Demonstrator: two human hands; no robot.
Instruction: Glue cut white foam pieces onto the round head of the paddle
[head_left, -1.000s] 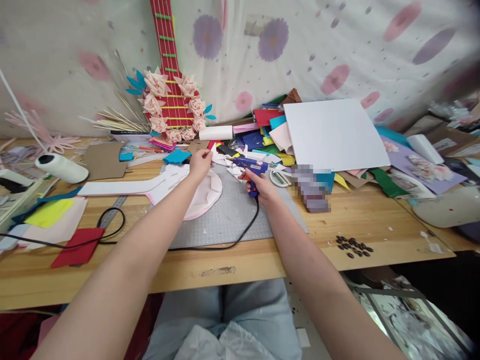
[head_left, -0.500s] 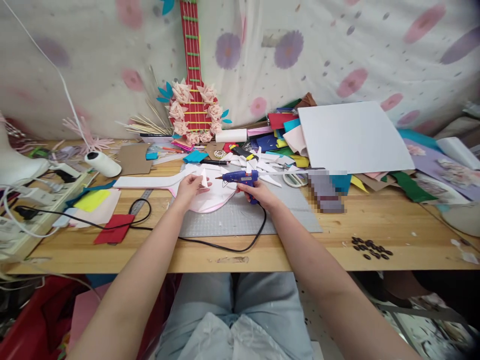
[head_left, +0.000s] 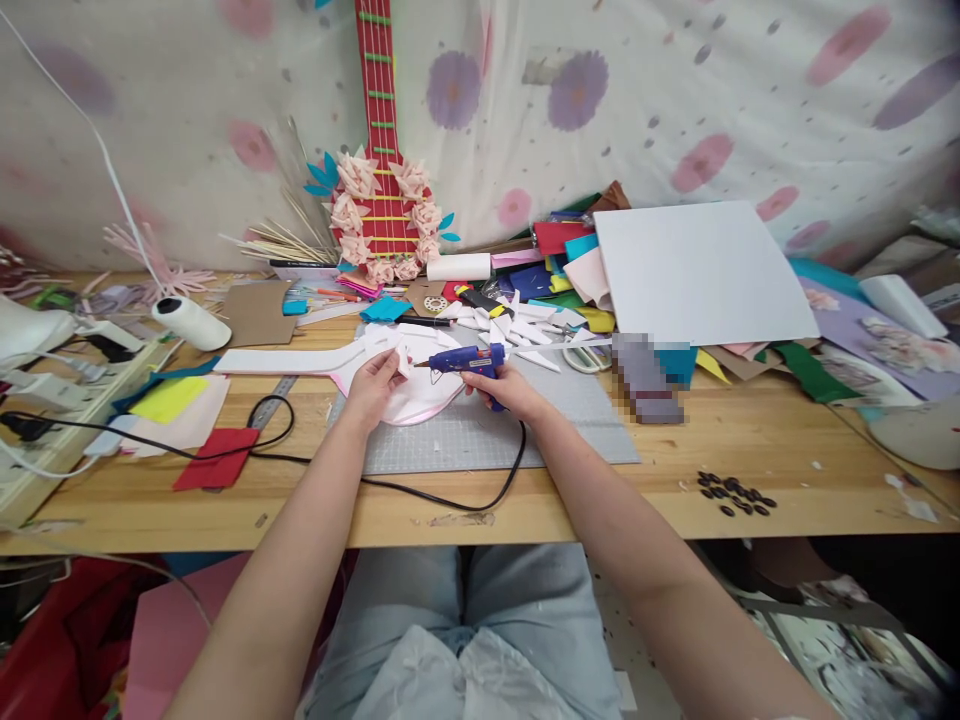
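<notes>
A small white piece (head_left: pixel 404 361), which looks like folded paper or foam, is pinched in the fingers of my left hand (head_left: pixel 379 382). My right hand (head_left: pixel 504 387) is wrapped round the handle of a blue glue gun (head_left: pixel 466 359). The gun's nozzle points left and is at or very near the white piece; I cannot tell whether they touch. A clear glue stick sticks out of its back. Beneath both hands lies a white guitar-shaped cutout (head_left: pixel 420 405) with a pink edge, its long neck (head_left: pixel 277 362) reaching left.
A grey cutting mat (head_left: pixel 577 430) lies under the cutout. The gun's black cord (head_left: pixel 450 502) loops across the table's front. A red guitar with paper roses (head_left: pixel 386 215) leans at the back. White scraps, scissors (head_left: pixel 586 355), coloured sheets and black oval pieces (head_left: pixel 736 493) lie around.
The white piece in my left hand and the glue gun's nozzle have come together. My right hand has shifted slightly left with the gun. The whole view has moved a little.
</notes>
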